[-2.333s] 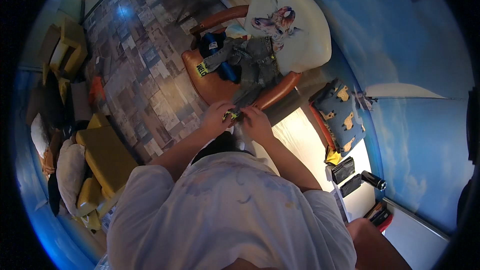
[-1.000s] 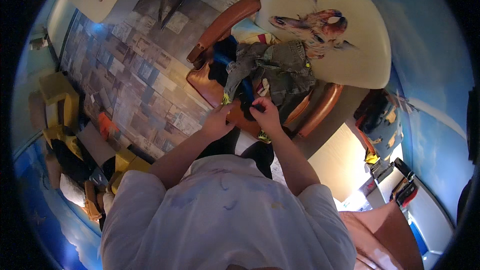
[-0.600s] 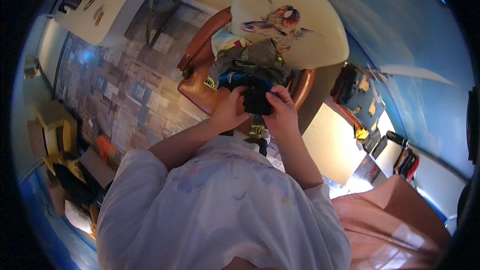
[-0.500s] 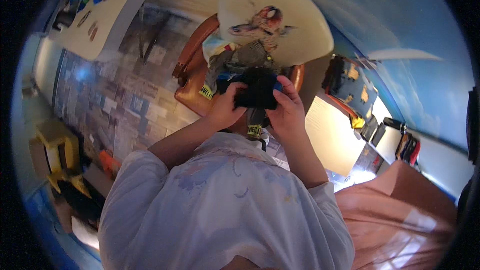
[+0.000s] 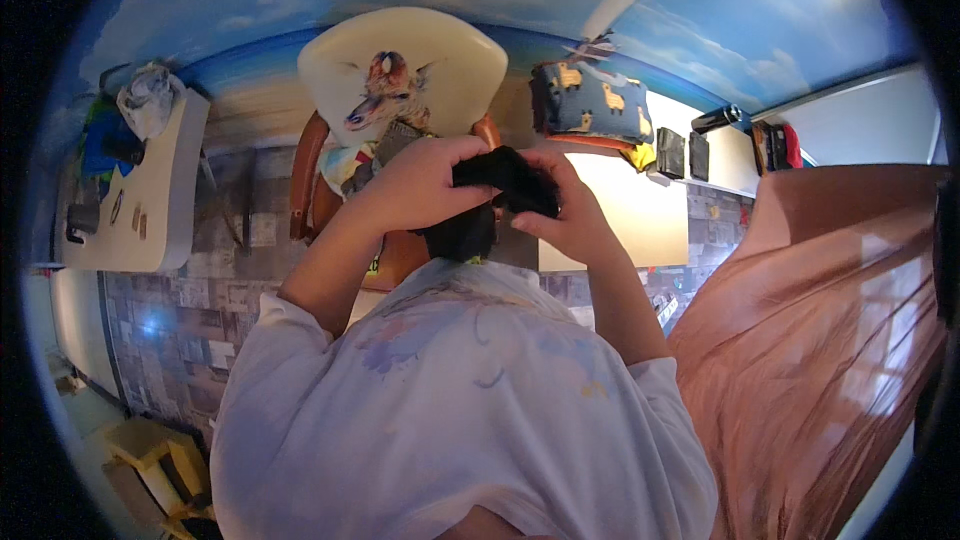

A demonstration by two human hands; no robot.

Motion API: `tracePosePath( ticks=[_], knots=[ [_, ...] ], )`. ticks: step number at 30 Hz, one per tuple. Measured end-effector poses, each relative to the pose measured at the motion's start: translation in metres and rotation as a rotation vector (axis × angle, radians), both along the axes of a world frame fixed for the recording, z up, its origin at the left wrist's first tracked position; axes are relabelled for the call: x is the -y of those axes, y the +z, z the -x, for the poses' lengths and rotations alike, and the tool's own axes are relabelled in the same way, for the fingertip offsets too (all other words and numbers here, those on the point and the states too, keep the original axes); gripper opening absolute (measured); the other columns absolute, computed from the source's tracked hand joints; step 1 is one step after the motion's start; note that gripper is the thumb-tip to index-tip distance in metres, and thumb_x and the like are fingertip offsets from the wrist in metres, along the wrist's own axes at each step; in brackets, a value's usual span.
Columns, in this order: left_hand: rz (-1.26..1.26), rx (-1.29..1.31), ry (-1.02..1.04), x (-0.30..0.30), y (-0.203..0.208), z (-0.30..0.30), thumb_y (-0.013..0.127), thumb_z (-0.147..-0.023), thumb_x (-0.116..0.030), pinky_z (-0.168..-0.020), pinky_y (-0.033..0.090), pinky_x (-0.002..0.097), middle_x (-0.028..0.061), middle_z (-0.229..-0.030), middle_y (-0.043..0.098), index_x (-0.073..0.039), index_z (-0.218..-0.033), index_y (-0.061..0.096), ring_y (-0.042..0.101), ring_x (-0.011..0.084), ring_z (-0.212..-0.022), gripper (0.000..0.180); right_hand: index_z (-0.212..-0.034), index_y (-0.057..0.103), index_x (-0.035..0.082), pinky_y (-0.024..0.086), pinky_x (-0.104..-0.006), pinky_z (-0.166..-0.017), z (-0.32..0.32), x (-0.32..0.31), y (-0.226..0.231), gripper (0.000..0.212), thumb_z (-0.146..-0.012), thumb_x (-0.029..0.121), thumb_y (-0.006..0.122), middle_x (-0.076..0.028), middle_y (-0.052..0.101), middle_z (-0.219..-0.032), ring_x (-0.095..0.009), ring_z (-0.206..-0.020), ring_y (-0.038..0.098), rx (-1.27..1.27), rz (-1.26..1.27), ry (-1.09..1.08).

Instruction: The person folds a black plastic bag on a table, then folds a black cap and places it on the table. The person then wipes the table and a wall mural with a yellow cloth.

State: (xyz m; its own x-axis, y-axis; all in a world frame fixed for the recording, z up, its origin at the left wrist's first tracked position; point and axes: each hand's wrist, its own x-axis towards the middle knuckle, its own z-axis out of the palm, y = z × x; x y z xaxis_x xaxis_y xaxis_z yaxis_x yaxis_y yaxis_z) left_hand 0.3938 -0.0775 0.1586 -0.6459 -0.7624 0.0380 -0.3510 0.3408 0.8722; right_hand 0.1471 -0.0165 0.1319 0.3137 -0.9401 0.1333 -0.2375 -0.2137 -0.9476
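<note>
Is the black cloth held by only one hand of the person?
No, the left hand grips one side of the black cloth while the right hand holds the other.

"Any lettering on your feed?"
"I make out 1 small yellow patch point(image 5: 374, 265) with dark marks like letters, at the brown chair seat point(image 5: 402, 252)."
"Can you read it?"
"No, from here I find it too small and partly hidden. I can't read anything else either."
</note>
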Motion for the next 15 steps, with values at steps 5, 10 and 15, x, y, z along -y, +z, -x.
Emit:
tracePosePath(
  ticks=[5, 10, 15],
  knots=[
    [0.095, 0.070, -0.086, -0.022, 0.010, 0.035, 0.081, -0.084, -0.025, -0.079, 0.054, 0.0389, 0.0149, -0.097, 0.073, -0.004, -0.114, 0.066, 0.072, 0.0303, -0.091, 0.039, -0.112, 0.069, 0.002, 0.054, -0.0281, -0.080, 0.053, -0.031, 0.013, 0.024, -0.093, 0.015, 0.076, -0.003, 0.071, -0.094, -0.011, -0.087, 0.064, 0.100, -0.143, -0.260],
    [0.158, 0.143, -0.087, -0.048, 0.005, 0.069, 0.081, -0.084, -0.027, -0.081, 0.054, 0.0416, 0.0163, -0.098, 0.072, -0.006, -0.113, 0.067, 0.071, 0.0346, -0.093, 0.039, -0.111, 0.070, 0.004, 0.053, -0.0282, -0.080, 0.108, -0.045, 0.024, 0.023, -0.093, 0.016, 0.076, -0.002, 0.071, -0.094, -0.010, -0.087, 0.064, 0.092, -0.104, -0.192],
    [0.125, 0.234, 0.027, -0.077, 0.010, 0.126, 0.082, -0.083, -0.022, -0.083, 0.054, 0.0417, 0.0171, -0.100, 0.072, -0.006, -0.112, 0.068, 0.071, 0.0339, -0.096, 0.035, -0.113, 0.070, 0.006, 0.053, -0.0292, -0.083, 0.170, -0.071, 0.036, 0.021, -0.093, 0.013, 0.075, -0.002, 0.071, -0.098, -0.012, -0.092, 0.064, -0.031, -0.008, -0.134]
  ],
)
